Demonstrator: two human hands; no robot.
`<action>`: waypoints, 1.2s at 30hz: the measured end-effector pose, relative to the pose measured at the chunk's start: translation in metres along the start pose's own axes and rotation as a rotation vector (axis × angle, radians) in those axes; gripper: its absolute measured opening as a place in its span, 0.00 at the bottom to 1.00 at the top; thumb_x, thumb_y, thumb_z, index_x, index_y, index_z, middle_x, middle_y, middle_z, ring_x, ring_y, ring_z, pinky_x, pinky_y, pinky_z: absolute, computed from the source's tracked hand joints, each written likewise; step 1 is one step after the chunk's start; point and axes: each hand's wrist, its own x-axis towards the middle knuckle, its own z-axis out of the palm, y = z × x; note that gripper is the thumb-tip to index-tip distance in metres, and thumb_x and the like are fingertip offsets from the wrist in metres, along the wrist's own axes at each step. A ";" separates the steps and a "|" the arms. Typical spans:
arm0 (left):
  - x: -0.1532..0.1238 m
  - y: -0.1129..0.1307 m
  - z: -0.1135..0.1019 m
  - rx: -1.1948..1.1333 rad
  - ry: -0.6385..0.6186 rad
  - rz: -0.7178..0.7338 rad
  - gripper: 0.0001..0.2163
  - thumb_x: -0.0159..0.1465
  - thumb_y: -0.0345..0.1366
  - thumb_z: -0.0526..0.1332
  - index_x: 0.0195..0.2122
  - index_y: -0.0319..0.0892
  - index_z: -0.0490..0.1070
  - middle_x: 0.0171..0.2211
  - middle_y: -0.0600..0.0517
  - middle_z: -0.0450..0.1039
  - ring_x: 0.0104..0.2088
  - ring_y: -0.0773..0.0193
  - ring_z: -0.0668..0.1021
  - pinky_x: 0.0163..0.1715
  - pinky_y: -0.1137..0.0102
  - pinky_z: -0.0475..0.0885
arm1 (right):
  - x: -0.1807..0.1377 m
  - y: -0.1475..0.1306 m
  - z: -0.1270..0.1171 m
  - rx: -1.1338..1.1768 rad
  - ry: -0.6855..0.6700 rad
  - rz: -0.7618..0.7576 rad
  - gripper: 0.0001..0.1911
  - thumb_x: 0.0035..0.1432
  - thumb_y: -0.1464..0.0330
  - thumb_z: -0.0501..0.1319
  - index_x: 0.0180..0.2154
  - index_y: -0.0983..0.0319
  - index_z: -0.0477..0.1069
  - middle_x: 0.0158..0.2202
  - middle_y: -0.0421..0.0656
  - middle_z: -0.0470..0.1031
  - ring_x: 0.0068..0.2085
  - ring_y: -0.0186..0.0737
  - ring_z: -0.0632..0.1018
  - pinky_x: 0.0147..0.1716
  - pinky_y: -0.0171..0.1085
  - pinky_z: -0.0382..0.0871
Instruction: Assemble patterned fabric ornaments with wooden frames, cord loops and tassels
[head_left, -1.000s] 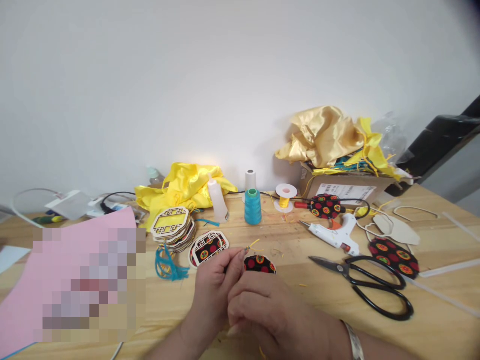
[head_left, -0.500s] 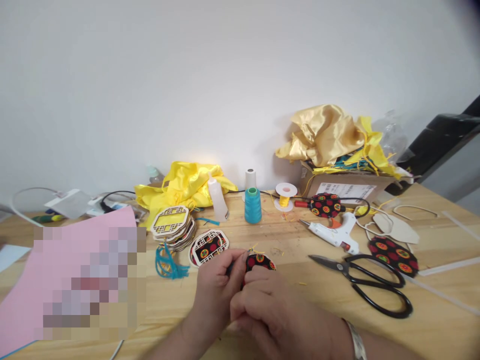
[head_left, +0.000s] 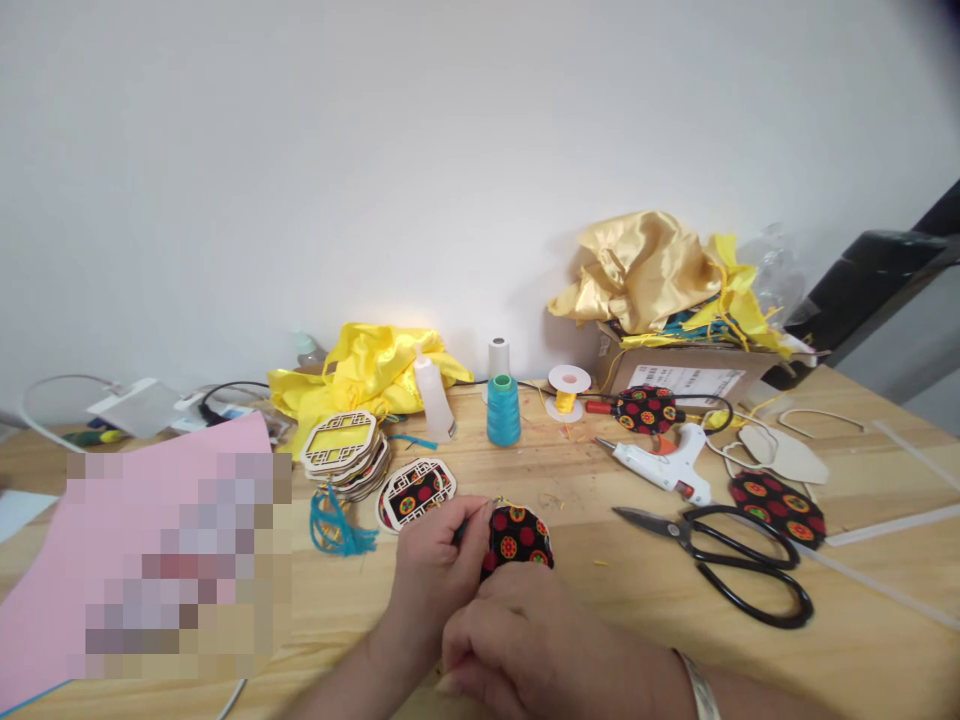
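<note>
My left hand [head_left: 441, 565] is closed, its thumb and fingers pinching the left edge of a black fabric-covered piece [head_left: 519, 535] with red and orange flower motifs. A yellow thread end shows at the top of that piece. Lower down, my right hand [head_left: 529, 635] is curled shut just in front of the piece's lower edge. Whatever lies between its fingers is hidden. Just beyond my left hand lies a pale openwork frame [head_left: 442, 490] over matching patterned fabric. Black-handled scissors [head_left: 694, 540] rest to the right of my hands.
A stack of openwork frames [head_left: 339, 445] with a blue tassel [head_left: 337, 525] stands left. Behind are a blue thread cone [head_left: 503, 412], a squeeze bottle [head_left: 435, 395] and a yellow thread spool [head_left: 567, 392]. A white glue gun [head_left: 664, 465] lies right, before a cardboard box [head_left: 675, 375].
My right hand has moved down and slightly left, away from the patterned piece's upper part. More of the fabric face now shows. My left hand keeps its grip.
</note>
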 end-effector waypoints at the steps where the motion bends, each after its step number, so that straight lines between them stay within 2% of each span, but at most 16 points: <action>1: 0.000 0.000 0.000 -0.013 -0.005 -0.011 0.08 0.58 0.37 0.59 0.27 0.43 0.78 0.22 0.53 0.78 0.24 0.64 0.76 0.25 0.75 0.68 | 0.001 0.001 0.003 0.018 -0.029 -0.021 0.10 0.61 0.66 0.55 0.30 0.62 0.71 0.25 0.40 0.74 0.28 0.33 0.71 0.27 0.31 0.62; 5: 0.002 0.003 -0.002 -0.079 0.011 -0.095 0.10 0.58 0.39 0.59 0.24 0.43 0.76 0.17 0.56 0.72 0.21 0.66 0.73 0.25 0.75 0.67 | -0.003 -0.001 0.003 0.230 -0.143 -0.142 0.18 0.63 0.64 0.52 0.22 0.60 0.67 0.21 0.35 0.69 0.24 0.29 0.68 0.25 0.28 0.61; 8: 0.005 0.007 -0.004 -0.164 0.031 -0.166 0.11 0.57 0.40 0.60 0.21 0.42 0.74 0.16 0.56 0.71 0.22 0.65 0.72 0.26 0.74 0.67 | -0.007 -0.003 -0.014 0.278 -0.116 -0.099 0.20 0.64 0.61 0.50 0.21 0.60 0.66 0.21 0.34 0.67 0.22 0.27 0.67 0.23 0.27 0.59; 10: 0.006 0.009 -0.006 -0.226 0.028 -0.210 0.11 0.57 0.41 0.60 0.21 0.42 0.74 0.16 0.56 0.70 0.22 0.65 0.71 0.26 0.74 0.67 | -0.004 0.004 -0.028 0.288 0.025 0.065 0.21 0.65 0.62 0.47 0.23 0.61 0.66 0.21 0.36 0.65 0.22 0.28 0.65 0.23 0.29 0.58; 12: 0.007 0.010 -0.006 -0.277 0.026 -0.227 0.11 0.56 0.41 0.61 0.21 0.41 0.74 0.16 0.56 0.69 0.22 0.66 0.70 0.26 0.74 0.66 | 0.003 0.017 -0.040 0.324 0.344 0.421 0.21 0.64 0.61 0.50 0.21 0.62 0.65 0.18 0.35 0.61 0.21 0.29 0.62 0.21 0.30 0.54; 13: 0.007 0.010 -0.006 -0.302 0.021 -0.231 0.11 0.56 0.41 0.61 0.21 0.41 0.74 0.16 0.56 0.69 0.21 0.67 0.69 0.26 0.75 0.66 | 0.007 0.025 -0.044 0.346 0.440 0.544 0.20 0.62 0.61 0.53 0.20 0.63 0.64 0.18 0.35 0.60 0.21 0.29 0.61 0.21 0.30 0.54; 14: 0.007 0.009 -0.006 -0.326 0.013 -0.237 0.11 0.56 0.41 0.62 0.22 0.41 0.74 0.16 0.57 0.68 0.21 0.68 0.68 0.26 0.75 0.65 | 0.011 0.032 -0.046 0.399 0.490 0.629 0.19 0.59 0.61 0.55 0.20 0.63 0.64 0.18 0.35 0.60 0.21 0.29 0.61 0.21 0.31 0.54; 16: 0.006 0.007 -0.006 -0.377 -0.009 -0.257 0.11 0.56 0.41 0.62 0.24 0.40 0.75 0.16 0.57 0.68 0.19 0.70 0.66 0.23 0.75 0.62 | 0.016 0.041 -0.047 0.605 0.415 0.698 0.16 0.56 0.60 0.58 0.23 0.64 0.68 0.19 0.35 0.61 0.21 0.29 0.60 0.21 0.30 0.54; 19: 0.005 0.006 -0.004 -0.449 -0.056 -0.288 0.11 0.57 0.42 0.63 0.25 0.40 0.75 0.17 0.57 0.67 0.18 0.71 0.63 0.20 0.75 0.58 | 0.018 0.042 -0.041 0.914 0.256 0.685 0.14 0.51 0.59 0.63 0.29 0.65 0.73 0.22 0.37 0.69 0.23 0.29 0.63 0.22 0.30 0.55; 22: 0.003 0.006 -0.003 -0.519 -0.109 -0.316 0.12 0.57 0.42 0.63 0.23 0.39 0.74 0.16 0.56 0.67 0.19 0.71 0.64 0.19 0.76 0.56 | 0.017 0.037 -0.035 0.994 0.345 0.703 0.13 0.46 0.61 0.66 0.32 0.65 0.76 0.25 0.38 0.73 0.24 0.30 0.66 0.24 0.30 0.57; 25: 0.002 0.006 -0.001 -0.586 -0.160 -0.343 0.12 0.58 0.42 0.63 0.23 0.39 0.74 0.16 0.56 0.67 0.20 0.71 0.65 0.20 0.76 0.57 | 0.018 0.036 -0.033 0.990 0.479 0.739 0.10 0.44 0.63 0.67 0.26 0.64 0.75 0.20 0.36 0.71 0.22 0.29 0.65 0.23 0.31 0.56; 27: 0.001 0.004 -0.001 -0.627 -0.186 -0.349 0.11 0.58 0.41 0.63 0.25 0.38 0.75 0.17 0.56 0.68 0.21 0.71 0.66 0.23 0.76 0.59 | 0.018 0.038 -0.032 0.971 0.519 0.734 0.10 0.44 0.63 0.66 0.22 0.65 0.73 0.18 0.36 0.69 0.21 0.29 0.64 0.23 0.31 0.56; 31: -0.001 0.000 0.000 -0.702 -0.214 -0.371 0.10 0.59 0.41 0.63 0.28 0.38 0.76 0.17 0.56 0.68 0.20 0.72 0.65 0.23 0.76 0.58 | 0.018 0.039 -0.034 0.899 0.522 0.714 0.11 0.46 0.63 0.64 0.21 0.64 0.71 0.18 0.36 0.68 0.21 0.29 0.63 0.23 0.31 0.56; 36: -0.001 -0.001 0.000 -0.716 -0.246 -0.357 0.11 0.58 0.41 0.63 0.26 0.38 0.74 0.16 0.57 0.65 0.19 0.73 0.63 0.21 0.75 0.55 | 0.018 0.038 -0.035 0.748 0.513 0.682 0.11 0.50 0.65 0.60 0.20 0.64 0.69 0.18 0.36 0.67 0.21 0.30 0.65 0.23 0.31 0.57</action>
